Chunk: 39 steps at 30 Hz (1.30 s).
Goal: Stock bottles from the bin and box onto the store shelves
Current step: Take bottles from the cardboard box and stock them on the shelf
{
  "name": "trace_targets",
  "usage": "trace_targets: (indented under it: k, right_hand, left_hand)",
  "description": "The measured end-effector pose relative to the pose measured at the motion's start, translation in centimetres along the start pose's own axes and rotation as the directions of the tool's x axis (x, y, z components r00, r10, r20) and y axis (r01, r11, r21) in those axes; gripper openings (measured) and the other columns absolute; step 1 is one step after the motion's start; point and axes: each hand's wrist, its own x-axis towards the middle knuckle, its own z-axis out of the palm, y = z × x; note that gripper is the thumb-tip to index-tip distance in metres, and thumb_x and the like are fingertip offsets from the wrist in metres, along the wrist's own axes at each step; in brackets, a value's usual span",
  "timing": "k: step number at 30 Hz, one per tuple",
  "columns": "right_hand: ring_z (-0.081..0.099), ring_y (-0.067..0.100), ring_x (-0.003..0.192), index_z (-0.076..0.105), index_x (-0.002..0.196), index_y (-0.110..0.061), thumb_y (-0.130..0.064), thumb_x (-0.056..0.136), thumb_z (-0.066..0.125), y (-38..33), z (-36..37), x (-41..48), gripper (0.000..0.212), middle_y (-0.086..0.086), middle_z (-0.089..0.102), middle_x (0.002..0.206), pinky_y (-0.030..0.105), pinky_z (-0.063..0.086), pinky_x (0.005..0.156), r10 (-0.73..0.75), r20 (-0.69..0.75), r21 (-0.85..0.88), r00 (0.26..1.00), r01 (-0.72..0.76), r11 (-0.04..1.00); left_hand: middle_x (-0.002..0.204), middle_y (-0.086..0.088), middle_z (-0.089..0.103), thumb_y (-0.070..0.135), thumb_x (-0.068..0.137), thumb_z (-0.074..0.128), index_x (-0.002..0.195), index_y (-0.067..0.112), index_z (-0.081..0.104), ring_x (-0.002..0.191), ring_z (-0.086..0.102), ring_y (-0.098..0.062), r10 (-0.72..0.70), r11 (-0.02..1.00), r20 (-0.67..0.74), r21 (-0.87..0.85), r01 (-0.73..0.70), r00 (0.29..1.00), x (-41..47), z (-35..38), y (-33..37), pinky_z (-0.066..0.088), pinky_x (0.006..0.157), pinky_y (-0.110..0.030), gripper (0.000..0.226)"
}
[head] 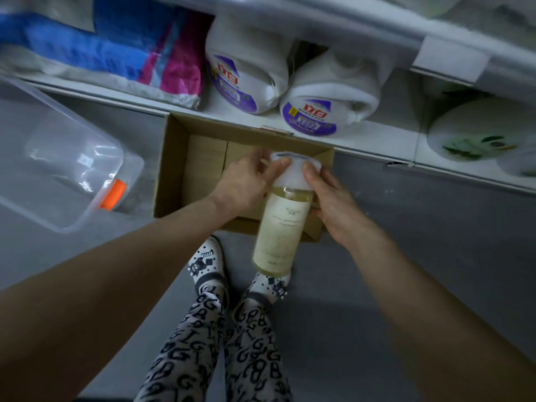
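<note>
A grey floor point(420, 227) fills the lower frame. A white shelf point(377, 140) runs across the top, with another shelf edge above it.

One open cardboard box point(174, 169) sits on the floor at centre, against the shelf base. One clear plastic bin point(58, 169) with an orange latch lies at centre left.

One bottle point(281, 233) of pale yellow liquid with a white cap point(293, 172) is held over the near right part of the box. The left hand point(246, 184) curls its fingers round the cap. The right hand point(336, 207) presses its thumb on the cap and wraps the bottle's side.

On the shelf lie two white jugs point(240, 82) with purple labels, and blue and pink bags point(130, 53) at upper left. Two patterned shoes point(206, 262) stand at lower centre.
</note>
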Motion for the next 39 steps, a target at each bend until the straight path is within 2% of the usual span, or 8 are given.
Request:
trace_targets:
  k: [5, 12, 16, 19, 25, 28, 34, 39]
  right_hand:
    - [0.067, 0.014, 0.102, 0.056, 0.118, -0.033, -0.044, 0.099, 0.052, -3.7, 0.8, -5.9, 0.022, -0.007, 0.068, 0.115, 0.03, 0.055, 0.075, 0.003, -0.01, 0.007, 1.0, -0.003, 1.0]
    - [0.07, 0.005, 0.085, 0.055, 0.122, -0.031, -0.043, 0.099, 0.052, -9.3, 0.7, -14.5, 0.026, -0.01, 0.07, 0.105, 0.026, 0.056, 0.066, -0.019, -0.025, 0.05, 1.0, 0.021, 0.999]
    - [0.069, 0.017, 0.104, 0.056, 0.126, -0.025, -0.044, 0.098, 0.055, -12.8, 0.7, -19.7, 0.034, -0.003, 0.07, 0.117, 0.041, 0.055, 0.093, -0.053, -0.061, 0.049, 0.997, 0.056, 0.997]
    - [0.068, 0.02, 0.105, 0.057, 0.125, -0.021, -0.045, 0.097, 0.056, -15.4, 0.6, -23.5, 0.037, 0.001, 0.069, 0.119, 0.042, 0.054, 0.092, -0.083, -0.086, 0.045, 0.993, 0.087, 0.995]
    - [0.065, 0.021, 0.106, 0.059, 0.119, -0.028, -0.047, 0.097, 0.056, -19.8, 0.9, -29.9, 0.03, -0.001, 0.069, 0.115, 0.04, 0.053, 0.089, -0.173, -0.063, 0.0, 0.983, 0.173, 0.985]
    - [0.064, 0.015, 0.1, 0.058, 0.12, -0.028, -0.048, 0.097, 0.056, -22.3, 1.5, -33.2, 0.031, -0.004, 0.068, 0.111, 0.035, 0.05, 0.077, -0.237, -0.05, -0.038, 0.97, 0.235, 0.971]
    - [0.065, 0.02, 0.106, 0.057, 0.126, -0.025, -0.046, 0.098, 0.055, -26.8, 2.7, -38.4, 0.035, 0.001, 0.068, 0.12, 0.038, 0.052, 0.089, -0.358, -0.013, -0.055, 0.934, 0.357, 0.932]
    - [0.065, 0.021, 0.102, 0.053, 0.131, -0.018, -0.049, 0.097, 0.054, -31.4, 4.1, -41.8, 0.045, 0.004, 0.066, 0.12, 0.042, 0.054, 0.089, -0.424, 0.019, -0.122, 0.905, 0.423, 0.898]
  left_hand:
    - [0.099, -0.009, 0.07, 0.049, 0.094, 0.057, 0.114, 0.013, 0.059, 0.084, 0.07, -0.022, -0.041, 0.997, -0.014, -0.068, 0.04, 0.999, -4.9, -1.7, 4.6, 0.06, 0.078, -0.039, 0.041]
    - [0.101, -0.007, 0.068, 0.043, 0.095, 0.057, 0.116, 0.007, 0.06, 0.077, 0.063, -0.006, 0.012, 0.994, -0.019, -0.104, -0.014, 1.0, -11.1, -3.9, 11.6, 0.048, 0.051, -0.008, 0.041]
    - [0.108, -0.006, 0.069, 0.052, 0.092, 0.059, 0.115, 0.011, 0.061, 0.09, 0.068, -0.013, 0.052, 0.99, -0.01, -0.129, -0.053, 0.999, -15.0, -5.1, 16.0, 0.059, 0.067, -0.022, 0.047]
    - [0.107, -0.006, 0.07, 0.067, 0.082, 0.054, 0.114, 0.016, 0.062, 0.096, 0.068, -0.017, 0.108, 0.991, -0.031, -0.071, -0.11, 0.994, -18.1, -6.2, 19.3, 0.057, 0.086, -0.038, 0.061]
    - [0.107, -0.003, 0.069, 0.057, 0.092, 0.054, 0.118, 0.015, 0.059, 0.092, 0.068, -0.012, 0.212, 0.973, -0.077, -0.073, -0.218, 0.974, -23.7, -8.0, 24.2, 0.057, 0.073, -0.024, 0.05]
    - [0.108, -0.003, 0.068, 0.057, 0.093, 0.052, 0.118, 0.015, 0.059, 0.095, 0.067, -0.015, 0.272, 0.959, -0.128, -0.052, -0.28, 0.954, -26.2, -9.3, 26.5, 0.057, 0.082, -0.032, 0.05]
    - [0.103, -0.005, 0.07, 0.075, 0.078, 0.055, 0.105, 0.023, 0.063, 0.091, 0.071, -0.025, 0.317, 0.938, -0.219, -0.073, -0.339, 0.923, -30.7, -12.5, 31.0, 0.06, 0.073, -0.053, 0.059]
    - [0.098, -0.004, 0.074, 0.066, 0.081, 0.06, 0.104, 0.018, 0.067, 0.089, 0.072, -0.019, 0.369, 0.906, -0.341, -0.074, -0.416, 0.865, -34.0, -15.0, 34.8, 0.058, 0.086, -0.045, 0.054]
